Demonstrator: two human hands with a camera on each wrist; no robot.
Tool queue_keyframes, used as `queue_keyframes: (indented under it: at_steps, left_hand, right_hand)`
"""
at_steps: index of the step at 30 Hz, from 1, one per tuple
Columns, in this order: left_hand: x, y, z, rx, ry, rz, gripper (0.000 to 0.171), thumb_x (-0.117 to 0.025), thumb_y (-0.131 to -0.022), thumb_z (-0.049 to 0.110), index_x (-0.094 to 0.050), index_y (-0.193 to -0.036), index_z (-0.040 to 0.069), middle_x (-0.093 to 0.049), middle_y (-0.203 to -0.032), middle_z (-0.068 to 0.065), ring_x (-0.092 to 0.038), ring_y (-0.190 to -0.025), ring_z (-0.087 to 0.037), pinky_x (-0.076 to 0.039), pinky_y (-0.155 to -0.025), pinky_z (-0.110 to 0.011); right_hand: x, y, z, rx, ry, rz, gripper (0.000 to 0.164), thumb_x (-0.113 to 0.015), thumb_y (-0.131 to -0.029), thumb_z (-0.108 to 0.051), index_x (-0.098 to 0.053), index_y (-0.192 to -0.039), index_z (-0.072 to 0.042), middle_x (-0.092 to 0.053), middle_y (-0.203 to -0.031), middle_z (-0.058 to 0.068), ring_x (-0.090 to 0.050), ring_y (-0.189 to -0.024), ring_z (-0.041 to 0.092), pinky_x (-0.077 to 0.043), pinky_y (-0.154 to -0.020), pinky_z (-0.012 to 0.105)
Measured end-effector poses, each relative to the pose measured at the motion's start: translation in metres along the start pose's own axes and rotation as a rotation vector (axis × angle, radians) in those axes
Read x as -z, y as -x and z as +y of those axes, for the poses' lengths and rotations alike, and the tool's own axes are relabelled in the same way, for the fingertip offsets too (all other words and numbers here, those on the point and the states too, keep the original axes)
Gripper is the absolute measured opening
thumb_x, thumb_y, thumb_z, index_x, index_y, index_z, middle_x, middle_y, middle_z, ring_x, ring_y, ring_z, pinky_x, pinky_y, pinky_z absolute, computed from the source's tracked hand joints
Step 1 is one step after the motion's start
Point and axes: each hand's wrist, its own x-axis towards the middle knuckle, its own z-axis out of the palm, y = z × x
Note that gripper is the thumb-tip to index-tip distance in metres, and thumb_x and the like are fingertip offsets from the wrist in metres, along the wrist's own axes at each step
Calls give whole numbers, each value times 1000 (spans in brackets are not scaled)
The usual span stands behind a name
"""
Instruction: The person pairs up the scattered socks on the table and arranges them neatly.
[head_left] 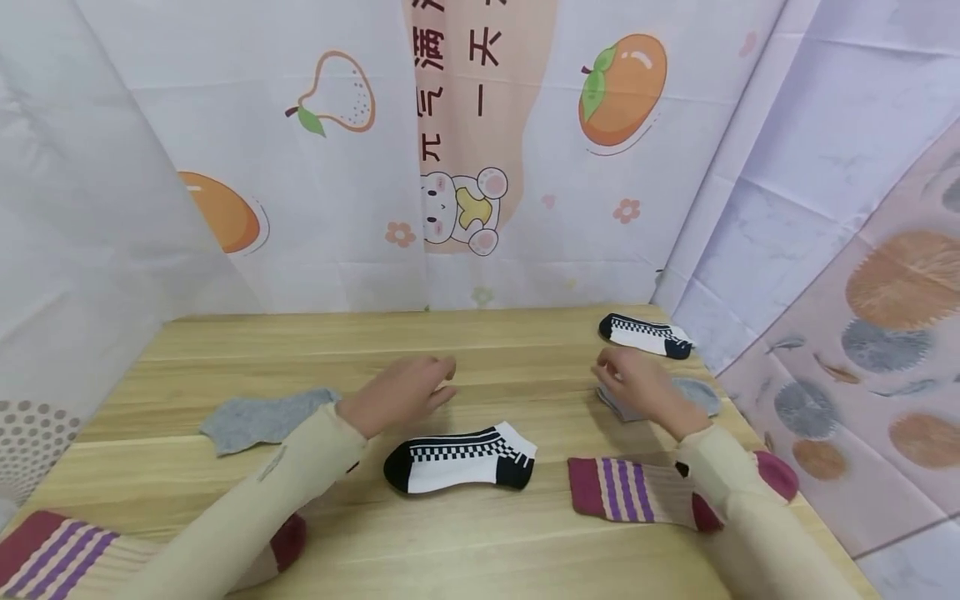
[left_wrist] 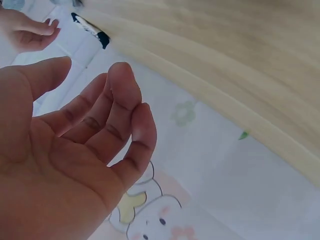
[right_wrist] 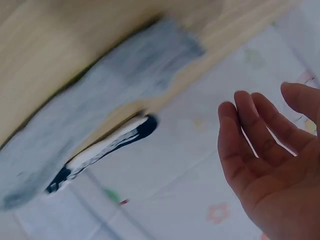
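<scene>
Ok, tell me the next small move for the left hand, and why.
Probably lower the left hand onto the near black-and-white sock. That hand is empty, and in the head view the sock lies close to it. A similarly patterned sock lies at the far right of the table, so picking up the near one could help bring them together.

Sideways characters (head_left: pixel 430 102) reading 元气满 and 一天 stand on the back cloth (head_left: pixel 558 229).
</scene>
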Motion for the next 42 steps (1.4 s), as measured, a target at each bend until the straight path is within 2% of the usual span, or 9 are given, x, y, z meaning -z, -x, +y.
queue_keyframes:
  at_steps: [4,9,14,18,23,26,30,36,42]
  left_hand:
    - [-5,-38,-4,-31,-19,-11,15,-61,-100,21,-61,-99,6,-64,-81,-3,-59,-69,-13,-52,-66,-32]
    - [-10,-80,-5,-31,-49,-31,17,-61,-100,22,-61,-103,5,-65,-90,-6,-62,-79,-18,-53,-71,-35]
    - [-20,-126,4,-27,-42,-77,17,-60,-100,21,-61,-107,5,-66,-100,-9,-63,-90,-21,-52,-81,-35]
    - [-28,-161,15,-43,-47,-105,19,-56,-102,20,-59,-113,5,-66,-102,-8,-63,-91,-20,-52,-81,-34]
    - [-37,-190,23,-26,-82,-129,19,-54,-102,18,-60,-114,5,-66,-100,-9,-62,-91,-21,-51,-81,-33]
    - [-47,-204,26,9,-101,-139,20,-54,-102,18,-60,-117,7,-65,-104,-8,-62,-96,-21,-51,-84,-32]
    - [-67,-221,32,49,-114,-138,25,-54,-101,21,-59,-123,9,-64,-111,-7,-61,-101,-20,-51,-87,-31]
    - [-105,-247,45,52,-135,-123,37,-56,-102,30,-57,-132,8,-61,-123,-7,-60,-108,-18,-50,-92,-28]
    - [-134,-282,56,58,-139,-99,31,-54,-103,33,-66,-120,10,-63,-116,-1,-59,-105,-13,-48,-93,-24]
  right_hand:
    - [11,-3,38,-96,20,32,17,-61,-98,-15,-67,-99,2,-68,-89,14,-64,-82,29,-52,-74,49]
    - [19,-6,73,-167,16,48,23,-59,-99,-14,-62,-106,7,-66,-99,26,-63,-92,40,-50,-80,55]
    - [24,-5,102,-225,26,23,28,-57,-99,-14,-59,-114,10,-63,-104,30,-60,-96,43,-48,-82,57]
    - [30,-5,118,-267,38,-1,33,-55,-99,-12,-56,-119,14,-59,-110,36,-57,-101,49,-46,-84,60]
    - [32,-10,126,-269,40,-64,38,-53,-100,-12,-52,-125,17,-57,-116,40,-54,-108,54,-44,-90,62]
    - [31,-14,130,-272,22,-48,38,-50,-100,-10,-50,-126,18,-55,-119,41,-52,-112,55,-42,-94,63]
    - [27,-16,136,-338,-34,-28,40,-44,-101,-7,-46,-130,20,-50,-125,43,-48,-117,56,-41,-96,64]
    - [16,-16,153,-413,-38,-103,44,-37,-99,-6,-41,-135,20,-46,-132,43,-44,-123,57,-38,-101,63]
    - [9,-20,161,-410,-4,-182,44,-35,-96,-3,-45,-130,22,-48,-130,42,-45,-123,57,-37,-103,62]
